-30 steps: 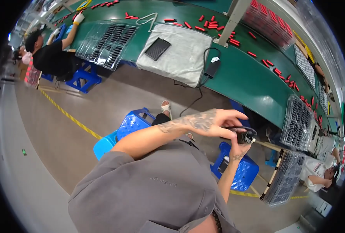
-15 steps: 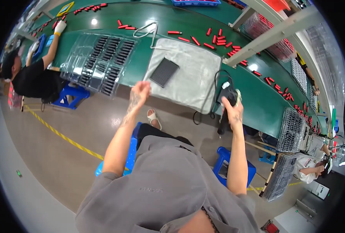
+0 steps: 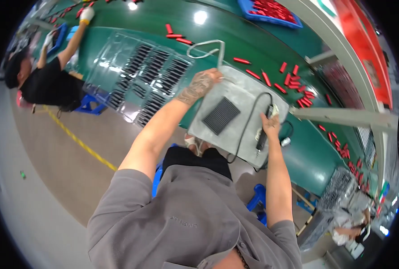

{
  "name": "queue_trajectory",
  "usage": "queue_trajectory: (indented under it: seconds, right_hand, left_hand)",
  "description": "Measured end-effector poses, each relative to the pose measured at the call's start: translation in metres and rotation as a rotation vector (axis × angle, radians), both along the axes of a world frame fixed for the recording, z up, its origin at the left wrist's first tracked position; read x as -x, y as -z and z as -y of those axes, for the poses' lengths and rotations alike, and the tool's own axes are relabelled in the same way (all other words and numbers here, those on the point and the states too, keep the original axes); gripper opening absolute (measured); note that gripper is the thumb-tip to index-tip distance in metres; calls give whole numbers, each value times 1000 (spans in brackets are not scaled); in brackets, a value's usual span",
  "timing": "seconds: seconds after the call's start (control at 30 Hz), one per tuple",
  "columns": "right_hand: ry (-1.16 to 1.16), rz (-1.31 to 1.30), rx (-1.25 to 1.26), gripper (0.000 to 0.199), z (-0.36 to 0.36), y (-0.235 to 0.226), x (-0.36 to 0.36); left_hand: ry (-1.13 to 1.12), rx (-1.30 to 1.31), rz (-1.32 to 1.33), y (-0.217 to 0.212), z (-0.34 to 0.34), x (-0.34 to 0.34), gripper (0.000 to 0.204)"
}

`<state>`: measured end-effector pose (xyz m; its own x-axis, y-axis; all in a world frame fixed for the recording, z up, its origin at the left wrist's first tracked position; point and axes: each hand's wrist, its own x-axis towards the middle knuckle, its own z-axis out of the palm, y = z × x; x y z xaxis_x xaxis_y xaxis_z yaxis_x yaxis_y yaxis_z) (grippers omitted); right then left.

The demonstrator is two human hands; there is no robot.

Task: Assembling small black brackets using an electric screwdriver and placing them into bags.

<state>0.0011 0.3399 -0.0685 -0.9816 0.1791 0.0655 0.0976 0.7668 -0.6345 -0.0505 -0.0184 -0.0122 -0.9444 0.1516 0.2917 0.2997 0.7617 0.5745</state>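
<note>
My left hand (image 3: 207, 81) reaches to the far left corner of a grey cloth mat (image 3: 253, 95) on the green bench, its fingers closed on the cloth, which creases there. A ribbed black pad (image 3: 221, 115) lies on the mat. My right hand (image 3: 271, 125) is wrapped round a corded black electric screwdriver (image 3: 263, 140) over the mat's right side, its tip pointing toward me. Some pale material shows beside my right fingers; I cannot make out what it is. A black cable (image 3: 246, 127) loops across the mat.
Clear trays with black parts (image 3: 148, 67) lie to the left. Red cylinders (image 3: 293, 81) are scattered beyond the mat, near a blue bin (image 3: 271, 20). A metal frame post (image 3: 343, 116) juts in at right. A gloved co-worker (image 3: 51, 83) sits at far left.
My left hand has moved from the bench's near edge to the mat's far left corner and closed there. My right hand has brought the electric screwdriver over the mat. The view has shifted.
</note>
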Motion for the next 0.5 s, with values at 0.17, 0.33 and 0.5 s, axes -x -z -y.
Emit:
queue_trajectory:
  seconds: [0.17,0.33,0.5]
  right_hand:
    - [79,317,-170,67,17,-52,-13]
    - [151,313,-242,77,31,-81,-30]
    - [158,97,-283,71,45,-91,-44]
  left_hand:
    - [-352,-472,-245,-151,76,-30,18]
    - [-411,-1611,-76,-232,331,-138,12]
    - [-1384,26,78,-300,531,-263,42]
